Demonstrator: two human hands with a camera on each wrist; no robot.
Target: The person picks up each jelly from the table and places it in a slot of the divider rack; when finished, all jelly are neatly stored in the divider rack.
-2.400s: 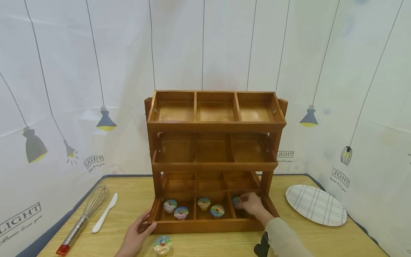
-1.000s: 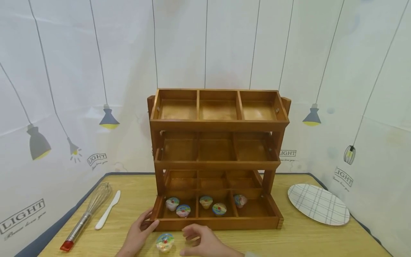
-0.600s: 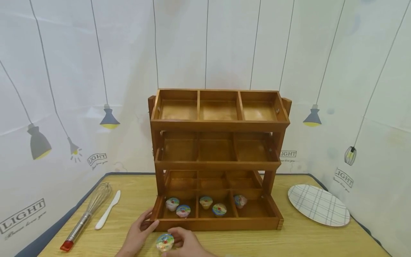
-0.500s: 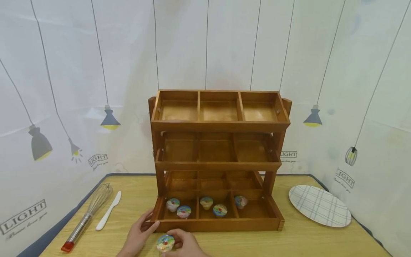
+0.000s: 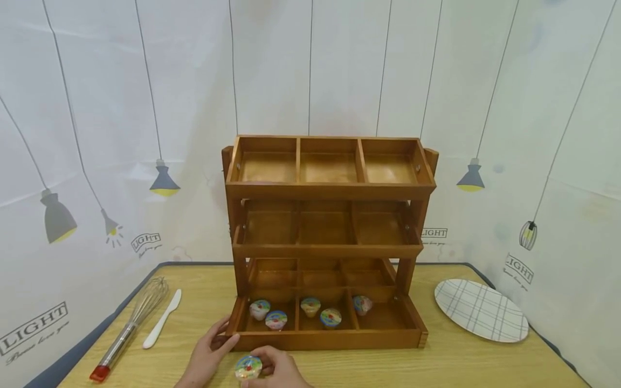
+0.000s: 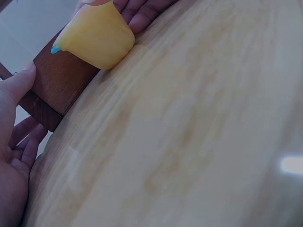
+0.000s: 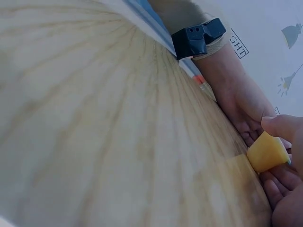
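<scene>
A three-tier brown wooden rack (image 5: 326,251) stands on the table, each tier split into compartments. My left hand (image 5: 206,357) holds its lower left corner, thumb on the front board and fingers along the side. Just in front, my right hand (image 5: 281,371) pinches a jelly cup (image 5: 248,367) with a printed lid, between thumb and fingers. From the side, the left wrist view shows this yellow cup (image 6: 99,38) close over the table. In the bottom tier lie two cups (image 5: 276,320) at left, two (image 5: 331,318) in the middle and one (image 5: 361,305) at right.
A whisk (image 5: 131,326) with a red-tipped handle and a white knife (image 5: 162,319) lie to the left of the rack. To its right is a white checked plate (image 5: 481,310). Lamp-printed sheeting (image 5: 97,134) surrounds the wooden table (image 5: 378,369).
My right hand has left the bottom right compartment, where a cup now lies. It has come down and left to the cup before the rack and taken hold. The left hand stays put.
</scene>
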